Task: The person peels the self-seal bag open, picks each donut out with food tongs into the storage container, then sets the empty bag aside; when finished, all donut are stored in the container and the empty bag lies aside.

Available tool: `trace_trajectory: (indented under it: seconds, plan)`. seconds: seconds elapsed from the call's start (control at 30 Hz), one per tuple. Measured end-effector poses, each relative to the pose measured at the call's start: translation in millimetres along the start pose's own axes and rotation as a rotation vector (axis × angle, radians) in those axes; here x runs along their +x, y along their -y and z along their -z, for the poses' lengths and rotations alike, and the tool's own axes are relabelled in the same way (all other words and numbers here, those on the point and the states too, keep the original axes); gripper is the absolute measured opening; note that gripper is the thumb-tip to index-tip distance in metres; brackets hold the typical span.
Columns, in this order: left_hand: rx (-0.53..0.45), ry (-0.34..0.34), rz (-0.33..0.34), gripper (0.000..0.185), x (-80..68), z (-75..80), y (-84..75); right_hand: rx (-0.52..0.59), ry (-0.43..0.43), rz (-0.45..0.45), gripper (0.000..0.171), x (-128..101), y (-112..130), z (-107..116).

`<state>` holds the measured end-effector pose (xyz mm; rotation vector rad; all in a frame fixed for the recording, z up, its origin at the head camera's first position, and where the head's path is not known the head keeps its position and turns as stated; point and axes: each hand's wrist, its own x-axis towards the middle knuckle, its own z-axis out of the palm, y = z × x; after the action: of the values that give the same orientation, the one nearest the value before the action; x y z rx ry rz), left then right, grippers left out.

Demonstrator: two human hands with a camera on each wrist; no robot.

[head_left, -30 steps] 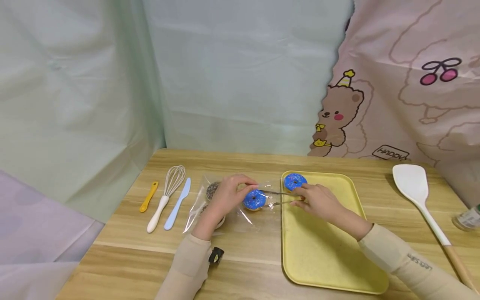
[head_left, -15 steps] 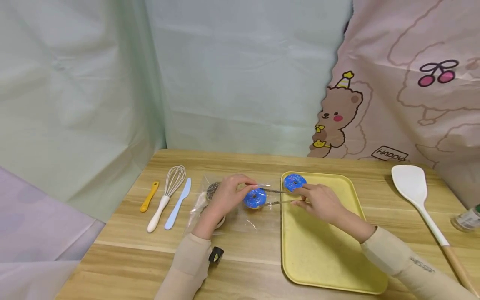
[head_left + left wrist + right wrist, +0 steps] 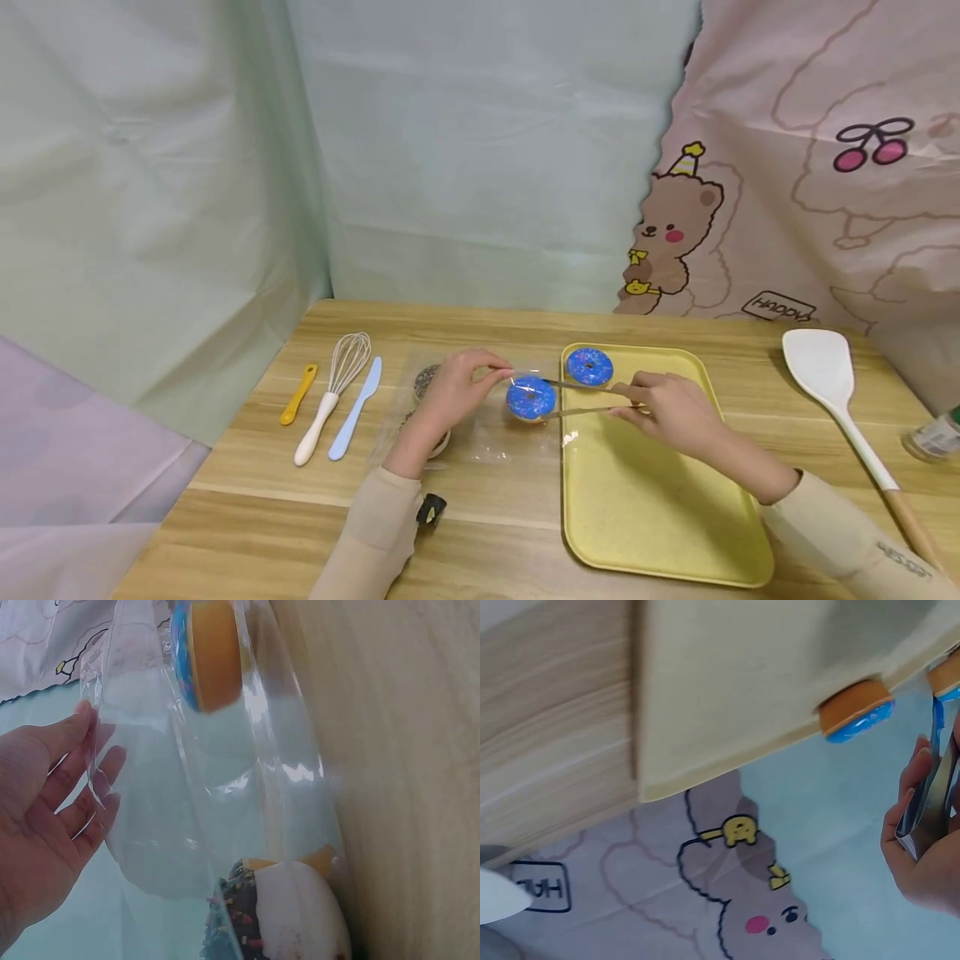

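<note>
My left hand point(image 3: 456, 390) pinches the upper edge of a clear plastic bag point(image 3: 150, 787) between thumb and fingers. Inside the bag lie donuts with dark sprinkled icing point(image 3: 292, 907), partly behind my forearm in the head view. A blue-iced donut point(image 3: 525, 408) is at the bag's right part, between the tips of metal tongs point(image 3: 930, 799). My right hand point(image 3: 675, 410) grips those tongs over the yellow tray point(image 3: 667, 500). Another blue-iced donut point(image 3: 580, 371) sits in the tray's far left corner.
Left of the bag lie a yellow measuring spoon point(image 3: 298, 394), a white whisk point(image 3: 326, 410) and a light blue knife point(image 3: 354, 412). To the tray's right are a white spatula point(image 3: 821, 367) with a wooden handle end and a jar point(image 3: 936, 437). Curtains hang behind the table.
My right hand and tongs have moved right, and the blue-iced donut between the tips has slid right with them inside the bag. My left hand stays in place.
</note>
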<state>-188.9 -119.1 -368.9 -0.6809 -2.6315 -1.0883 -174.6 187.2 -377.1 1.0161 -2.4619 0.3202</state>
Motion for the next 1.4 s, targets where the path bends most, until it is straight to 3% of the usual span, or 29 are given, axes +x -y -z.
trace_trajectory:
  seconds: [0.43,0.7,1.03,1.4]
  plan:
    - [0.005,-0.022,-0.006,0.010,0.5,1.1,1.4,-0.002,-0.064,0.013,0.036,-38.3,-22.4,26.4]
    - [0.008,-0.015,0.010,0.015,-1.1,3.5,1.1,0.013,-0.118,-0.040,0.036,-59.5,-40.3,40.0]
    - [0.015,-0.024,-0.002,0.015,1.1,3.5,-0.8,-0.060,-0.015,-0.294,0.034,-91.6,-68.5,61.2]
    - [0.010,-0.013,0.054,0.019,0.7,5.2,-0.9,-0.103,0.072,-0.413,0.043,-113.6,-91.8,61.8]
